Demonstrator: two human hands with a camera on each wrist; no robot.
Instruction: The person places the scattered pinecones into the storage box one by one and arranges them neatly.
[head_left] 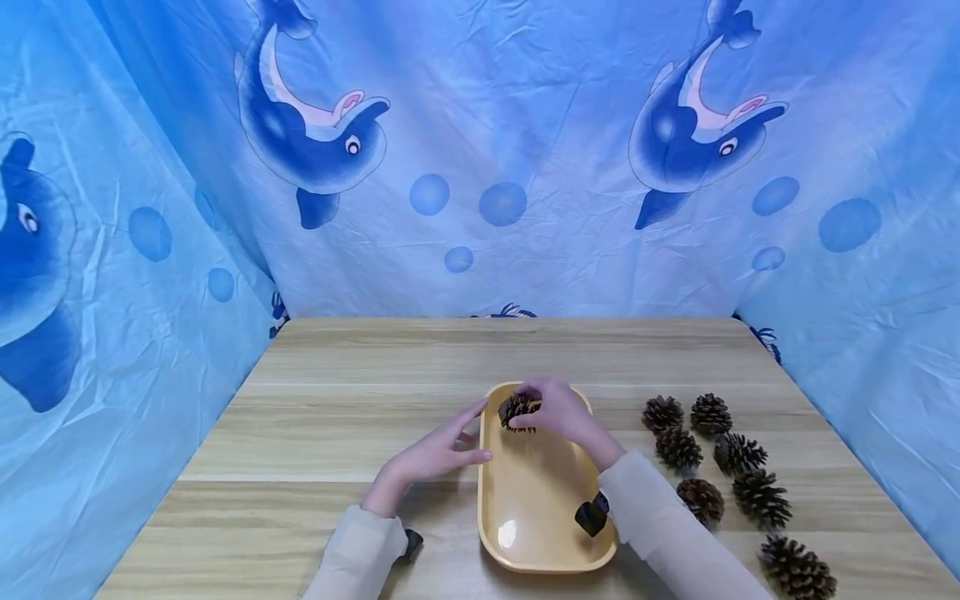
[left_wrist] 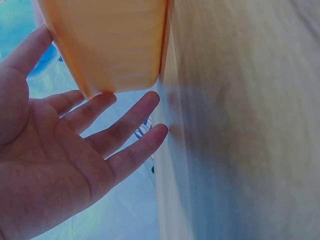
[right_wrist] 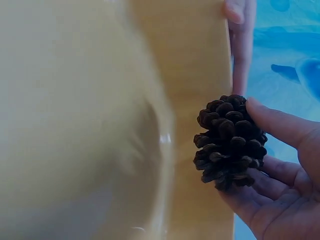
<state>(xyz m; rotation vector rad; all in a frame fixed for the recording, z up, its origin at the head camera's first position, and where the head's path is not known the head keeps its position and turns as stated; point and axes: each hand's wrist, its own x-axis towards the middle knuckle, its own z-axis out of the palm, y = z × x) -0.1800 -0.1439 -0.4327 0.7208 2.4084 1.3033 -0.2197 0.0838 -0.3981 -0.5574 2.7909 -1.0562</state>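
A brown pine cone [head_left: 514, 410] is over the far left part of an oval-cornered yellow tray [head_left: 536, 508]. My right hand [head_left: 561, 411] holds that cone; in the right wrist view the thumb and fingers grip the pine cone [right_wrist: 230, 142] from opposite sides, above the tray's floor. At the tray's left side is my left hand [head_left: 431, 454], its thumb and fingertips touching the rim. The left wrist view shows the left hand [left_wrist: 65, 145] with fingers spread and fairly straight against the tray's outer wall [left_wrist: 115, 45].
Several more pine cones lie in a loose cluster right of the tray, among them a far one [head_left: 710, 415] and a near one [head_left: 797, 568]. All stand on a wooden table [head_left: 337, 392]. Blue curtains with dolphins [head_left: 322, 125] enclose the back and sides.
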